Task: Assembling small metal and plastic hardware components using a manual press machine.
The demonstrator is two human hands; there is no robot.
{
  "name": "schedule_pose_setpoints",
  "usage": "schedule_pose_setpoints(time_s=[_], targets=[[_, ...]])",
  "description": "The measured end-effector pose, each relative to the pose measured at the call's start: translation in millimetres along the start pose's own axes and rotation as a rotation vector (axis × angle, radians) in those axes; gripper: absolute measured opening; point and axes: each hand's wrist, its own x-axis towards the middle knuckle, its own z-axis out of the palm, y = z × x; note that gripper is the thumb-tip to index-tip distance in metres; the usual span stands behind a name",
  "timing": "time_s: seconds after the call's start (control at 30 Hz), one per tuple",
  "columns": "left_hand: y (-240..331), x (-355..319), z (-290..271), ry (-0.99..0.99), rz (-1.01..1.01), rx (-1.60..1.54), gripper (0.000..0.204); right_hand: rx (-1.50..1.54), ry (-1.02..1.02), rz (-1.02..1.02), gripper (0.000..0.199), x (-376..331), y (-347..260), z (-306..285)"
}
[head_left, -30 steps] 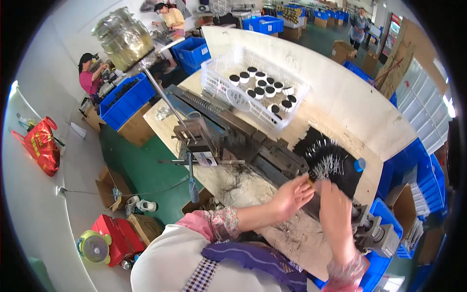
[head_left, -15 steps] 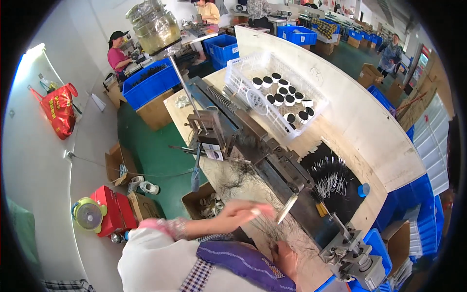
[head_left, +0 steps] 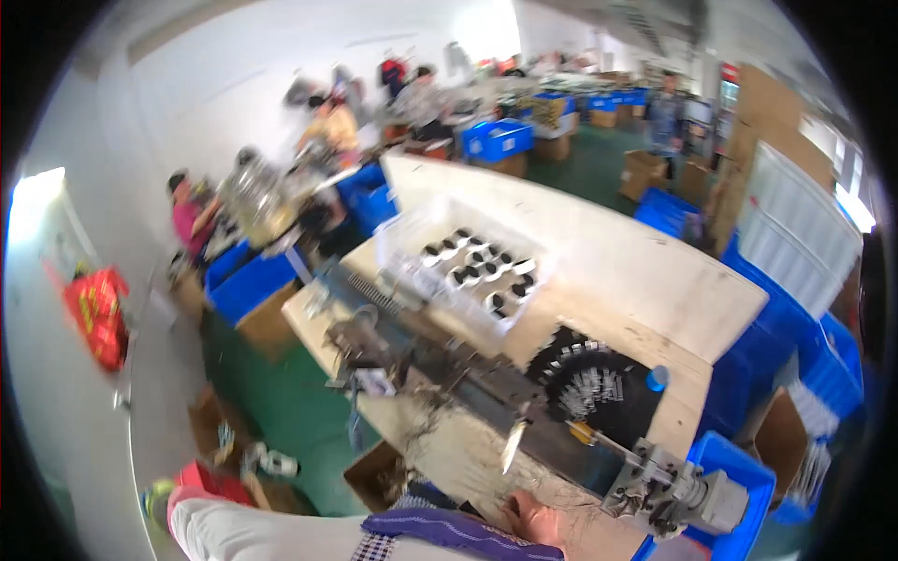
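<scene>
My right hand [head_left: 535, 520] rests low on the wooden bench, beside the dark metal bar of a bench machine [head_left: 449, 369]. Blur smears its fingers, and I cannot make out whether they hold anything. Only the white sleeve of my left arm [head_left: 248, 531] shows, reaching toward the lower left; the left hand is out of view. A pale, blade-like piece [head_left: 513, 445] sticks out from the machine just above my right hand. Loose dark wires or hairs [head_left: 561, 494] lie around that hand. At the machine's near right end sits a metal clamp-like head [head_left: 645, 481].
A clear plastic crate [head_left: 393, 234] holds several white, black-topped round pieces. Many thin metal pieces [head_left: 594, 391] lie on a black mat [head_left: 641, 411] by a blue cap [head_left: 658, 378]. A pale board [head_left: 580, 238] borders the bench. Blue bins [head_left: 734, 467] stand at right; people work behind.
My left arm has swung away from the machine to the lower left, its hand leaving view. The head view has tilted up, showing more of the room. My right hand stays low by the bench.
</scene>
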Motion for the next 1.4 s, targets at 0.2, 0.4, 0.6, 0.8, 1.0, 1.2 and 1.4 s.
schedule_pose_setpoints(time_s=[0.2, 0.4, 0.6, 0.8, 1.0, 1.2, 1.4], targets=[[5.7, 104.6, -89.6, -0.086, 0.288, 0.275, 0.02, 0.04, 0.094, 0.083, 0.021, 3.6, -2.0, -0.2], [27.7, 157.6, -114.7, -0.188, 0.433, 0.4, 0.021, 0.064, 0.111, 0.1, 0.022, 4.2, 0.3, 5.2], [50.5, 214.2, -120.0, -0.274, 0.556, 0.474, 0.022, 0.166, 0.098, 0.098, 0.021, 9.7, -0.3, -4.4], [90.1, 289.0, -121.8, -0.381, 0.752, 0.573, 0.022, 0.14, 0.039, 0.164, 0.023, 2.6, -1.2, 1.6], [101.9, 313.6, -98.8, -0.387, 0.783, 0.547, 0.023, 0.123, 0.054, 0.099, 0.026, -4.4, 3.2, -4.8], [2.4, 182.5, -61.2, -0.289, 0.371, 0.325, 0.023, 0.155, 0.012, 0.118, 0.028, 9.9, -3.5, -7.6], [-26.3, -37.6, 1.7, -0.003, -0.395, 0.072, 0.024, 0.203, -0.014, 0.122, 0.021, 16.0, -16.8, -15.0]])
